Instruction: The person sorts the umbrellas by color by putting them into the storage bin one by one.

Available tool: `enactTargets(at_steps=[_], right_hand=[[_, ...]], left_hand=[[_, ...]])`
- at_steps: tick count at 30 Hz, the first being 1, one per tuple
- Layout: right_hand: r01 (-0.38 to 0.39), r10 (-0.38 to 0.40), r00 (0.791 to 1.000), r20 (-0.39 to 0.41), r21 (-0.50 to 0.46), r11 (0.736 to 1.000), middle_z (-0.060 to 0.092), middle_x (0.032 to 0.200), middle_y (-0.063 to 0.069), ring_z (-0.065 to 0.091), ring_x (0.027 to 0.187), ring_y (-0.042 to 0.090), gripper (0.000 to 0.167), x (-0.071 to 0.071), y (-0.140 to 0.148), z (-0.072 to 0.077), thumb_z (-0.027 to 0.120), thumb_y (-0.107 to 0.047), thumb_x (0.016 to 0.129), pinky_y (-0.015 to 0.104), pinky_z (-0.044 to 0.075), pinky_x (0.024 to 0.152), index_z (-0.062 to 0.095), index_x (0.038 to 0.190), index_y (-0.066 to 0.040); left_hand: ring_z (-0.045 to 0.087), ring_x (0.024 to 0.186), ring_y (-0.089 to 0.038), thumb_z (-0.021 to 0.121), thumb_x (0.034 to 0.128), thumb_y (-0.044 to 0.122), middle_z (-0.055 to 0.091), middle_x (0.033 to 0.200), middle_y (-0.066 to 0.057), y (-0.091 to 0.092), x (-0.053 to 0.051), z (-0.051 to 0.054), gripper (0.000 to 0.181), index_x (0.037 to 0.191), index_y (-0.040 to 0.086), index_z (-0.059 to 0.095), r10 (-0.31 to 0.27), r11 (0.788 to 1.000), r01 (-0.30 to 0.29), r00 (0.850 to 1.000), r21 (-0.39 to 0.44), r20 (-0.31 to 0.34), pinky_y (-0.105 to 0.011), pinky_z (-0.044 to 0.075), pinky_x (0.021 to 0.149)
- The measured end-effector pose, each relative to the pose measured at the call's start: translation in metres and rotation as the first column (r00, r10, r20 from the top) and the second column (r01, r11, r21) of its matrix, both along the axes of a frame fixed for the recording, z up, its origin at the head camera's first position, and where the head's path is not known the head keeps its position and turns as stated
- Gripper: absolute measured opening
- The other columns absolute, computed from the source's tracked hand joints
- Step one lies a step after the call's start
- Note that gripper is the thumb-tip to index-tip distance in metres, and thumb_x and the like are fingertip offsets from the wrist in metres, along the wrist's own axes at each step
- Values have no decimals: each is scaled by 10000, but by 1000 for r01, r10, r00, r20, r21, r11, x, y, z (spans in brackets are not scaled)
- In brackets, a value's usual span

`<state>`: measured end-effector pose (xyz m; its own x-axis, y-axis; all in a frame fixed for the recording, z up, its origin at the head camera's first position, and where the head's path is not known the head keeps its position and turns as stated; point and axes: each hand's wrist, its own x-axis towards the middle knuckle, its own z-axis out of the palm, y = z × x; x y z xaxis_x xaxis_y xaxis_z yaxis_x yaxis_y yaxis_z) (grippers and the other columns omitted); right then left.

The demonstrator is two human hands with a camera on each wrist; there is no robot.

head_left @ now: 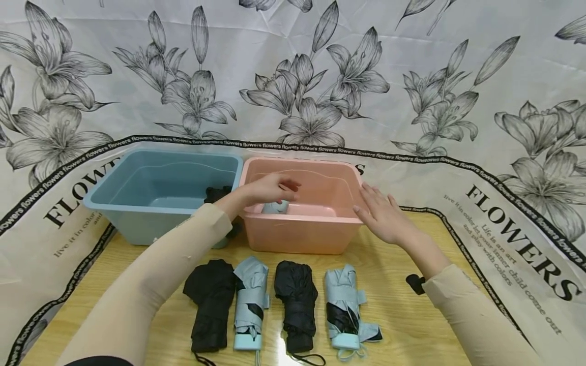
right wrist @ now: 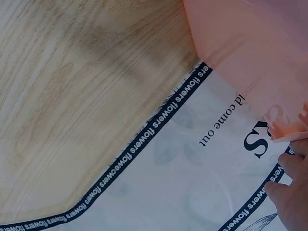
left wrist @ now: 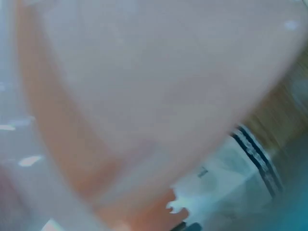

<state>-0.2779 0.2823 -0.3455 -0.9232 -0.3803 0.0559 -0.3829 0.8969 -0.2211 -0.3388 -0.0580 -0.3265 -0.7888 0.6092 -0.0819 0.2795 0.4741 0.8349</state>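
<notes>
Left hand: the left hand [head_left: 270, 188] is held over the pink bin [head_left: 297, 236], fingers loosely bent, thumb parted from them; no clear grip is seen.
Light-blue item: the light-blue item [head_left: 274, 207] is seen inside the pink bin, at its left front, under the left hand; mostly hidden by hand and front rim, so contact cannot be told.
Right hand: the right hand [head_left: 384, 213] is laid with straight fingers along the pink bin's right rim, well apart from the left; cut off by the frame edge in the right wrist view.
Left wrist view: badly blurred; the hand cannot be made out.
Blue bin: the blue bin [head_left: 133, 229] is set left of the pink one, partly covered by the left sleeve [head_left: 178, 264]; a black thing [head_left: 217, 194] is half hidden at its right end.
Table row: left black umbrella [head_left: 211, 305], left light-blue umbrella [head_left: 251, 302], right black umbrella [head_left: 297, 305], right light-blue umbrella [head_left: 341, 292]; two left cords are cut off below.
</notes>
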Motion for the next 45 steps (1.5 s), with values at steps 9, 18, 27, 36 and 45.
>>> enactTargets(at_steps=[9, 18, 27, 36, 45], right_hand=[[-6, 6, 1000, -2, -11, 1000, 67, 1730, 199, 37, 1577, 453, 756, 0, 1, 0, 275, -512, 1126, 683, -14, 1218, 142, 1652, 14], [-11, 11, 1000, -8, -13, 1000, 71, 1728, 205, 38, 1576, 455, 752, -1, 2, -4, 269, -509, 1128, 688, -9, 1216, 136, 1653, 12], [-18, 17, 999, -28, -22, 1000, 87, 1721, 224, 58, 1570, 470, 742, -1, 1, -5, 280, -488, 1130, 684, 12, 1220, 141, 1648, 25], [-18, 17, 1000, -26, -36, 999, 93, 1719, 229, 62, 1568, 476, 741, -1, 1, -2, 295, -481, 1130, 689, 16, 1218, 151, 1645, 31], [-26, 25, 999, -32, -38, 999, 99, 1721, 220, 64, 1570, 470, 741, -3, 2, -4, 293, -491, 1129, 690, 24, 1217, 144, 1653, 11]], left_hand=[[593, 1250, -274, 650, 1049, 248, 581, 1447, -111, -15, 43, 5, 510, 1531, 148, 519, 86, 978, -48, 980, 202, -182, -435, 507, 1025], [587, 1244, -294, 657, 1043, 184, 553, 1469, -82, -47, 100, -7, 518, 1535, 137, 503, 231, 926, -127, 936, 356, -265, -494, 477, 1042], [612, 1173, -269, 676, 1032, 166, 581, 1379, -99, -83, 140, -35, 488, 1499, 126, 542, 366, 894, -254, 889, 368, -276, -469, 512, 949], [584, 1197, -316, 695, 1016, 140, 553, 1409, -138, -113, 169, -70, 484, 1479, 102, 558, 382, 915, -305, 867, 265, -319, -373, 550, 905], [497, 1318, -434, 729, 995, 212, 505, 1463, -182, -133, 183, -92, 512, 1467, 95, 568, 322, 945, -320, 888, 59, -328, -641, 460, 1002]])
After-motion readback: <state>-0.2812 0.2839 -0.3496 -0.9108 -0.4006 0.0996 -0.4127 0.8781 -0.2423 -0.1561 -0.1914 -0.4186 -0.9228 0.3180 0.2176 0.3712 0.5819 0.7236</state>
